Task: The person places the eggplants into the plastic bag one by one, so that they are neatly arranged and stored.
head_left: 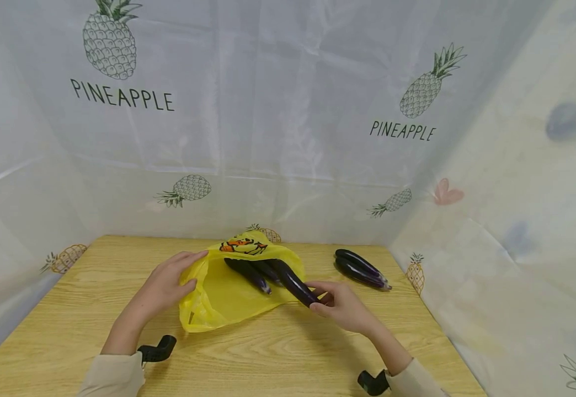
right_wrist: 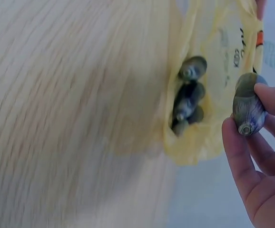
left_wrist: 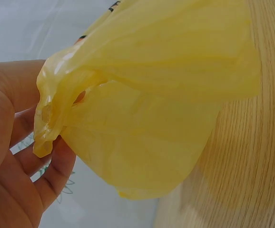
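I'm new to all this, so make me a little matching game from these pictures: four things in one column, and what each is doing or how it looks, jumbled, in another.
Things
1. Left hand
2. Two loose eggplants
3. Bag
4. Right hand

Places and states
A. Gripping one end of a dark purple eggplant
B. Lying side by side on the wood-grained tabletop
C. Holding the edge of an open mouth
D. Yellow, with a printed design and eggplants inside

Right pairs: 1-C, 2-B, 3-D, 4-A

Head view facing forward-down, close wrist views, yellow bag (head_left: 228, 292) shared
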`<state>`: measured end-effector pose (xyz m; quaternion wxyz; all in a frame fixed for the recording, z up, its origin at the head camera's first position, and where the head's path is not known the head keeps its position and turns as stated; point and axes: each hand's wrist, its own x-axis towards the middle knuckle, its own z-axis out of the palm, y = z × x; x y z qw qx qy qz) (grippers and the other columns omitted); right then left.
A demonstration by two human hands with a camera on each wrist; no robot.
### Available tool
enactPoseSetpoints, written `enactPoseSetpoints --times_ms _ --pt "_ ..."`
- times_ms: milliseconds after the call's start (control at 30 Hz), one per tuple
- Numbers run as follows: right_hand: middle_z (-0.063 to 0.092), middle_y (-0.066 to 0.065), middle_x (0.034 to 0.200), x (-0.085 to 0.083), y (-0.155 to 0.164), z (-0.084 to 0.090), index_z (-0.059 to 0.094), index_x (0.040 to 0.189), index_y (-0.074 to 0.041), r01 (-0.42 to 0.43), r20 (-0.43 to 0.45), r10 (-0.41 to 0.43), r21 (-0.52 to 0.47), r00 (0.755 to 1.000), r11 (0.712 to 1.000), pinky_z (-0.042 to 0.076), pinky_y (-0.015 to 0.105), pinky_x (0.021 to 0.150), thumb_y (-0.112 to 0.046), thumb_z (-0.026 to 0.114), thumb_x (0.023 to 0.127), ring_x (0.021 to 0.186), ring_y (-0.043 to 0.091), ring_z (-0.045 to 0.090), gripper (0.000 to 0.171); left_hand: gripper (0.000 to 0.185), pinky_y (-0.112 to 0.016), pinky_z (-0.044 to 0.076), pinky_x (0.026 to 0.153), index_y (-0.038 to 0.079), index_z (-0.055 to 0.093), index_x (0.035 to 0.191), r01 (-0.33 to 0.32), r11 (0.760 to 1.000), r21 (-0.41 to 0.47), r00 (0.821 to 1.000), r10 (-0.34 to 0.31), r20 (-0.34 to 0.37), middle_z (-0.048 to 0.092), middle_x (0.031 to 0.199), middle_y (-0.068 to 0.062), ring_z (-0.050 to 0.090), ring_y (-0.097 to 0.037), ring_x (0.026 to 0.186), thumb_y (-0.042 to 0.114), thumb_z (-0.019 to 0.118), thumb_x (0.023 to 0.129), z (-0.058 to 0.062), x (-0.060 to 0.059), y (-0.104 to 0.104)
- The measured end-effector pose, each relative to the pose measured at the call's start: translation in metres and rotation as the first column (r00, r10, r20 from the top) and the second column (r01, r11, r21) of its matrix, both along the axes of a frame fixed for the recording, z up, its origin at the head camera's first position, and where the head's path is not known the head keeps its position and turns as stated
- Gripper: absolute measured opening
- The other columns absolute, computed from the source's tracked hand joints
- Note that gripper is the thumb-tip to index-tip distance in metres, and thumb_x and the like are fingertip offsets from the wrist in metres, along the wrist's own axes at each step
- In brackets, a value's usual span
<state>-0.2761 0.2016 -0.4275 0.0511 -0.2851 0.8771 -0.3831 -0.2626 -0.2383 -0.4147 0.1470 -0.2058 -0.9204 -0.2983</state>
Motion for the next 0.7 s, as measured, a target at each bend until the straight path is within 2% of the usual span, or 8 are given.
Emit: enactPoseSetpoints --times_ms 100,333,533,700 --pt "0.073 0.009 0.123 -0.001 -0.012 -0.002 0.062 0.15 -0.015 0.006 -0.002 -0.006 0.008 1.0 1.0 0.061 0.027 0.077 -0.023 0.074 0.102 0.093 0.02 0.075 0.049 0.066 -0.055 0.057 0.093 0.007 0.052 0.157 0.005 1.0 0.005 1.0 -0.004 -0.006 0.062 0.144 -0.019 0.064 -0.041 0.121 -0.002 0.072 0.095 0.0 0.0 0.001" --pt "0.074 0.012 0.122 -0.007 -0.042 -0.007 0.063 0.148 -0.012 -0.002 -0.016 0.002 0.016 1.0 1.0 0.06 0.027 0.076 -0.02 0.074 0.102 0.092 0.022 0.076 0.048 0.067 -0.051 0.057 0.088 0.007 0.053 0.156 0.008 1.0 0.009 1.0 -0.008 -0.021 0.063 0.142 -0.019 0.066 -0.039 0.118 -0.003 0.073 0.094 0.001 0.0 0.002" --pt "0.074 0.013 0.125 -0.014 -0.067 -0.014 0.065 0.146 -0.011 0.003 -0.074 0.0 0.043 0.997 0.999 0.061 0.027 0.079 -0.018 0.074 0.101 0.093 0.019 0.075 0.046 0.067 -0.056 0.058 0.092 0.008 0.052 0.157 0.005 1.0 0.001 1.0 -0.005 -0.01 0.062 0.144 -0.02 0.063 -0.044 0.124 -0.002 0.073 0.094 0.0 0.0 0.003" --pt "0.074 0.013 0.126 -0.02 -0.085 -0.018 0.066 0.145 -0.012 0.016 -0.073 -0.013 0.043 0.997 0.999 0.061 0.03 0.079 -0.018 0.074 0.101 0.095 0.021 0.075 0.045 0.067 -0.058 0.057 0.093 0.008 0.052 0.158 0.003 1.0 -0.003 1.0 -0.003 -0.006 0.061 0.145 -0.021 0.062 -0.045 0.125 -0.002 0.072 0.094 0.0 -0.001 0.002"
